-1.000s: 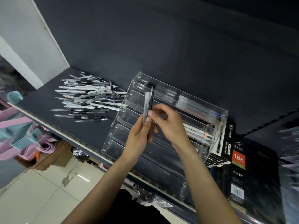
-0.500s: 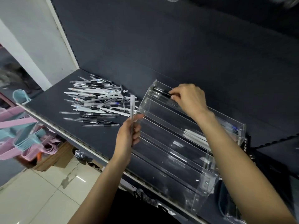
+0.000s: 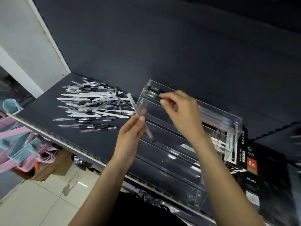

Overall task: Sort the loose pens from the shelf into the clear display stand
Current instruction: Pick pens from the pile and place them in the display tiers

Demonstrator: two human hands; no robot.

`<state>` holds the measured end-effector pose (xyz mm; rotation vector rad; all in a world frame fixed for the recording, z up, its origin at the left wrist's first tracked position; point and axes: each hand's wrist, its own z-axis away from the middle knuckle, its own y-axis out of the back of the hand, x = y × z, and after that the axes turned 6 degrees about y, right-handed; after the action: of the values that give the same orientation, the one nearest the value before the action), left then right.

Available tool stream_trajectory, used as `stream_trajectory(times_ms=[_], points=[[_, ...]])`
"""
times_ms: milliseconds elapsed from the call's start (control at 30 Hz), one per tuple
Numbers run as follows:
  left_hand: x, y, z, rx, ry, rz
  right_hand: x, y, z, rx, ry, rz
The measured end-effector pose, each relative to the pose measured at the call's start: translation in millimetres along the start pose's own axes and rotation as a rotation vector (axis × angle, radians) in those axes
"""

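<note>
A heap of loose pens (image 3: 91, 105), clear, white and black, lies on the dark shelf at the left. To its right stands the clear tiered display stand (image 3: 171, 160); its top tier holds several clear pens (image 3: 219, 118), and a few white pens (image 3: 216, 141) lie in the tier below. My left hand (image 3: 130, 134) grips one clear pen (image 3: 135, 108), tilted, in front of the stand's left end. My right hand (image 3: 180, 115), blurred, hovers by the top tier's left end with loosely curled fingers; nothing shows in it.
Black diary boxes (image 3: 250, 167) stand against the stand's right side. The shelf's front edge (image 3: 65, 144) runs diagonally; below it hang pink and blue hangers (image 3: 16, 144), with a cardboard box (image 3: 53, 167) on the tiled floor. A white upright (image 3: 48, 38) bounds the shelf at the left.
My right hand took a dark pen from the left hand, carried it to the top tier and has drawn back a little. The left hand keeps one clear pen, now tilted.
</note>
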<state>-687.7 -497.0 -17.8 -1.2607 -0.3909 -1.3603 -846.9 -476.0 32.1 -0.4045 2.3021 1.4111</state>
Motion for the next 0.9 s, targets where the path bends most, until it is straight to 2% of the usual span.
stream_trajectory(times_ms=[100, 233, 333, 400, 467, 667, 900], points=[[0, -20, -1, -0.042, -0.09, -0.106, -14, 6, 38, -0.095, -0.127, -0.199], [-3, -56, -6, -0.158, -0.201, -0.345, 12, 33, 62, 0.069, -0.148, -0.081], [-6, -64, -27, -0.156, -0.575, -0.838, 49, 66, 69, 0.191, -0.199, 0.136], [-8, -62, -50, -0.109, -0.819, -1.109, 74, 84, 71, 0.178, -0.252, 0.275], [-10, -61, -67, -0.088, -0.941, -1.274, 90, 94, 68, 0.104, -0.289, 0.358], [-19, -77, -75, -0.135, -0.997, -1.48, 107, 94, 59, -0.126, -0.263, 0.452], [-28, -87, -75, -0.151, -0.99, -1.567, 112, 89, 56, -0.253, -0.27, 0.523]])
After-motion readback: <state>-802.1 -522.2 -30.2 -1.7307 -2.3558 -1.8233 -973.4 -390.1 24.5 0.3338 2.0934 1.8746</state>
